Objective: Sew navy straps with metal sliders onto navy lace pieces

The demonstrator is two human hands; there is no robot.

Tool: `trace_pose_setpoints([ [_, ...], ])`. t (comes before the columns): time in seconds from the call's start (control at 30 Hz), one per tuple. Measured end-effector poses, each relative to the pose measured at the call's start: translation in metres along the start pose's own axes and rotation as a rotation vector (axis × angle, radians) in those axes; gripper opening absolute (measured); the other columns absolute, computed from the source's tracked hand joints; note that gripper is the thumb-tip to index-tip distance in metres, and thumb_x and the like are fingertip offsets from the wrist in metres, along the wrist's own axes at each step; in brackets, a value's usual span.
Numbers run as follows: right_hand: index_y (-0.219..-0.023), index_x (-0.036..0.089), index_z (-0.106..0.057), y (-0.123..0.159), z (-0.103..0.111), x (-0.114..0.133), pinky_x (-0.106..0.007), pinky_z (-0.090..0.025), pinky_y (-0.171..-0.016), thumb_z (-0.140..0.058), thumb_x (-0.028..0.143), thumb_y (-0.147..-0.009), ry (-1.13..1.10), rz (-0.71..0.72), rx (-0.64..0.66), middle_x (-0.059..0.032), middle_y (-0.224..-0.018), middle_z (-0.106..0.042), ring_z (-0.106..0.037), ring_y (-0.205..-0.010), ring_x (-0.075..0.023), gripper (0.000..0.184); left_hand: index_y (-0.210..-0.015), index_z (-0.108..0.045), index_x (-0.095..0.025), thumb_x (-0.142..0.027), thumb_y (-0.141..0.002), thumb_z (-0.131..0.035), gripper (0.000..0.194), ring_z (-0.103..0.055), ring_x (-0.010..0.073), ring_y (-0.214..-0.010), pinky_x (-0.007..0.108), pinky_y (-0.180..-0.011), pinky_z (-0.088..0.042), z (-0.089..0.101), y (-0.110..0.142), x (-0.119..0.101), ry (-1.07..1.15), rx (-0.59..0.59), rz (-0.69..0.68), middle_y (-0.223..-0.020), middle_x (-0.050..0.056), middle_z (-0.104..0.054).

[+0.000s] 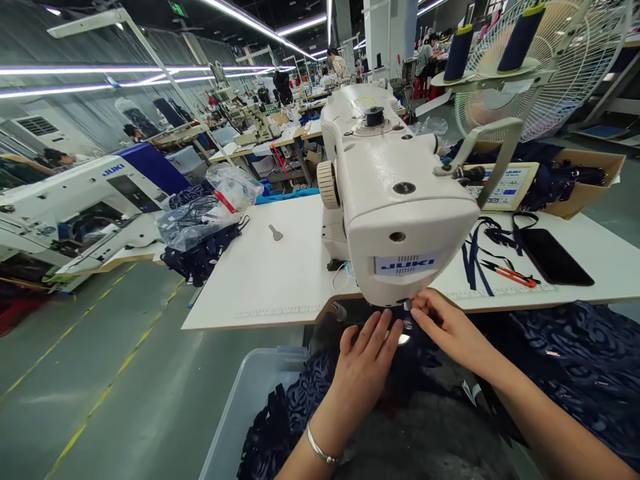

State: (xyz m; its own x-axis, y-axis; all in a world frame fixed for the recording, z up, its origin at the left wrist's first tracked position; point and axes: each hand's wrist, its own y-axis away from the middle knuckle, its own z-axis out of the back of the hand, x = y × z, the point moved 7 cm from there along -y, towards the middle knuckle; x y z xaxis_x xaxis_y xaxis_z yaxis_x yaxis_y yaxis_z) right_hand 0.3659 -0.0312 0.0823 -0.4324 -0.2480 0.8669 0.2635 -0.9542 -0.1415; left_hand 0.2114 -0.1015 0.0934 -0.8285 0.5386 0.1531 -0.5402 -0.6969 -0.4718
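Note:
The white sewing machine (407, 227) stands in front of me with its head end facing me. My left hand (367, 353) lies below the head with its fingers stretched out and apart, on or just above dark navy cloth near the needle area. Beside the needle area, my right hand (445, 327) has its thumb and fingers pinched together. What is between those fingertips is too small to make out. The needle itself is hidden by the machine head and my fingers. Patterned navy fabric (575, 360) hangs at the right, below the table edge.
On the white table (280, 280) lie a small metal key-like piece (275, 233), orange thread snips (510, 273), navy straps (473, 260) and a black phone (555, 257). A clear plastic bin (235, 400) holds navy cloth below. Thread cones (459, 53) and a fan (565, 73) stand right.

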Motion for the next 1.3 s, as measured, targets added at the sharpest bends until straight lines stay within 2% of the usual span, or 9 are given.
trace_pose_setpoints([
  [0.13, -0.093, 0.022, -0.062, -0.005, 0.001, 0.011, -0.035, -0.052, -0.08, -0.044, 0.04, -0.096, 0.07, 0.115, -0.016, -0.0082, -0.095, -0.063, -0.06, -0.09, -0.0217, 0.025, -0.142, -0.045, -0.026, -0.024, -0.095, -0.053, 0.048, -0.036, 0.0243, -0.14, 0.04, -0.108, -0.031, -0.003, 0.003, -0.001, -0.036, 0.023, 0.055, -0.151, 0.003, -0.042],
  [0.27, -0.091, 0.021, -0.065, -0.012, -0.003, 0.016, -0.037, -0.051, -0.083, -0.042, 0.037, -0.097, 0.096, 0.17, 0.005, -0.0081, -0.092, -0.063, -0.06, -0.092, -0.0219, 0.028, -0.143, -0.044, -0.023, -0.024, -0.095, -0.052, 0.049, -0.038, 0.0238, -0.139, 0.037, -0.106, -0.033, -0.003, 0.004, -0.004, -0.085, 0.007, 0.083, -0.151, 0.006, -0.041],
  [0.53, -0.085, 0.022, -0.061, -0.018, -0.008, 0.011, -0.033, -0.05, -0.075, -0.039, 0.039, -0.099, 0.145, 0.112, 0.051, -0.008, -0.094, -0.059, -0.059, -0.094, -0.0231, 0.032, -0.144, -0.043, -0.02, -0.021, -0.096, -0.048, 0.048, -0.038, 0.0252, -0.139, 0.038, -0.105, -0.033, -0.003, 0.003, -0.007, -0.116, -0.003, 0.115, -0.151, 0.009, -0.041],
  [0.93, -0.071, 0.021, -0.055, -0.019, -0.01, 0.017, -0.032, -0.049, -0.07, -0.04, 0.032, -0.097, 0.142, 0.122, -0.019, -0.0054, -0.08, -0.056, -0.056, -0.078, -0.0199, 0.032, -0.145, -0.042, -0.02, -0.021, -0.095, -0.049, 0.05, -0.042, 0.0231, -0.137, 0.037, -0.109, -0.029, -0.003, 0.002, -0.009, -0.137, -0.002, 0.147, -0.15, 0.009, -0.042],
  [1.3, -0.075, 0.021, -0.057, -0.018, -0.012, 0.013, -0.033, -0.05, -0.075, -0.041, 0.032, -0.097, 0.143, 0.142, -0.011, -0.007, -0.087, -0.058, -0.056, -0.084, -0.0207, 0.03, -0.146, -0.039, -0.02, -0.022, -0.096, -0.046, 0.051, -0.037, 0.025, -0.14, 0.04, -0.108, -0.031, -0.006, 0.004, -0.01, -0.116, 0.035, 0.159, -0.153, 0.01, -0.038],
])
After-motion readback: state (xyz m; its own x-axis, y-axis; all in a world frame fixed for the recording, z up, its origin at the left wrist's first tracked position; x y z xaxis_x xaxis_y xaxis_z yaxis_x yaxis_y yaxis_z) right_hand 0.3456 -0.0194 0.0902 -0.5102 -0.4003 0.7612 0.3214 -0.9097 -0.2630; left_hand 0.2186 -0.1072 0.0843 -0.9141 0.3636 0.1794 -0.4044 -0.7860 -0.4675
